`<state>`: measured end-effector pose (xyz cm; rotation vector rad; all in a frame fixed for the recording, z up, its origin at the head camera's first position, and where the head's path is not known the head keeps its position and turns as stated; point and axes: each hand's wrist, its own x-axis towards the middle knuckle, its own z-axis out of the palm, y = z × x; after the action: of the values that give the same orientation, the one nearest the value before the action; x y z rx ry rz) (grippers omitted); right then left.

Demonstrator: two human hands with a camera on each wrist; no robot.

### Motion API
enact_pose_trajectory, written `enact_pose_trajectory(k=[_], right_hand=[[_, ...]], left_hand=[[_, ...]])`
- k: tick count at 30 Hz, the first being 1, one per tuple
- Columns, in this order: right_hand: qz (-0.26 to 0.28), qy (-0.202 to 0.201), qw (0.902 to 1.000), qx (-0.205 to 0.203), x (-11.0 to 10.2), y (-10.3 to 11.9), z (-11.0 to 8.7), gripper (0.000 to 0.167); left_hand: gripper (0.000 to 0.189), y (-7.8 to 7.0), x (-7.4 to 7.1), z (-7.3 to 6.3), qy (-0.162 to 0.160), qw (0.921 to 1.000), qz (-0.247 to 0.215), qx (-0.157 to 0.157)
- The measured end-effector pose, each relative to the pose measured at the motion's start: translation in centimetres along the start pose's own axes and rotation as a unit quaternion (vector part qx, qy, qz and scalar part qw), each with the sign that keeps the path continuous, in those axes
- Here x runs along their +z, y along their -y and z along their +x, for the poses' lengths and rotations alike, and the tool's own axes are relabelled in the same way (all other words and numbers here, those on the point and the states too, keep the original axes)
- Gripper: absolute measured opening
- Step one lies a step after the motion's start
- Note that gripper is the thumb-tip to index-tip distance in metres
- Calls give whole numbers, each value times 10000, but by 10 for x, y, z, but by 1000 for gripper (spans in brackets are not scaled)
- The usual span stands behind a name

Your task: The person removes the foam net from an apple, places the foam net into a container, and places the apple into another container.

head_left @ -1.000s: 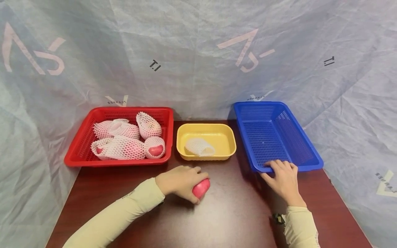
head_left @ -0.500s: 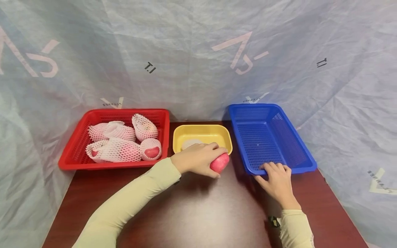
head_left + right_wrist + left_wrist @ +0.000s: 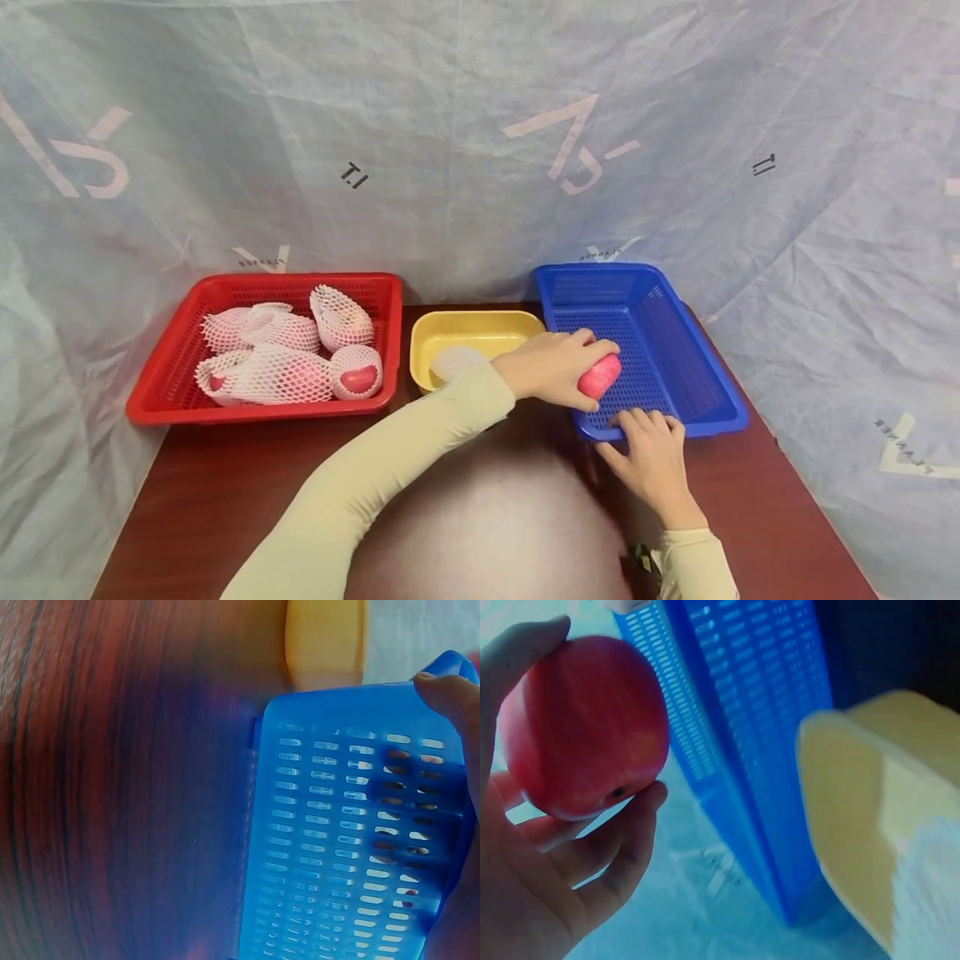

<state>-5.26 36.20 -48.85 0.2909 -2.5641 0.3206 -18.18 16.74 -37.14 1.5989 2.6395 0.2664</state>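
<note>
My left hand (image 3: pixel 558 367) holds a bare red apple (image 3: pixel 600 377) above the left front part of the blue basket (image 3: pixel 720 367). In the left wrist view the thumb and fingers curl round the apple (image 3: pixel 589 727), whose dark end spot shows. My right hand (image 3: pixel 651 462) grips the front rim of that basket, fingers over the inside and thumb outside. From the right wrist, the slotted basket wall (image 3: pixel 315 825) shows finger shapes behind it. A yellow tray (image 3: pixel 472 321) lies left of the basket, partly hidden by my left forearm, with a white foam net (image 3: pixel 456 362) inside.
On the left stands a red basket (image 3: pixel 262 417) with several fruits in white foam nets (image 3: pixel 285 375). All the containers stand along the back of the dark red wooden table (image 3: pixel 247 500). A grey printed cloth (image 3: pixel 450 167) hangs close behind them.
My left hand has carried the apple rightward and away from me, from over the table past the yellow tray to above the blue basket. The right hand stays on the basket rim.
</note>
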Motion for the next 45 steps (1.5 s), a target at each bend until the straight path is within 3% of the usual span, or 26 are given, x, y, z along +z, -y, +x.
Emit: enact_pose_trajectory(k=[6,11,16,23,27,32,36,45], right_hand=[[24,-41,10000,-2,1,1,1,32],[81,-80,9999,16,2,1,-2,32],[75,-181,9998,-44,2,1,0,34],[135,-245,9996,-60,1,2,0,35],[156,-233,9996,-48,1,2,-1,36],[245,-204,9995,12,0,1,0,33],[266,-252,9993,70,-2,1,0,31],[229,-205,9995,55,2,4,2,33]], left_hand=[[83,-11,25,35,499,9984,253,-35],[73,-18,47,49,1001,9944,254,-222],[53,-21,52,51,1274,9905,473,-215],[44,-17,35,34,1178,9911,618,19],[45,-6,20,13,885,9940,603,212],[37,19,-6,-30,388,9976,514,263],[33,40,-24,-70,230,9995,227,-30],[37,101,-54,-175,40,9926,419,-1136]])
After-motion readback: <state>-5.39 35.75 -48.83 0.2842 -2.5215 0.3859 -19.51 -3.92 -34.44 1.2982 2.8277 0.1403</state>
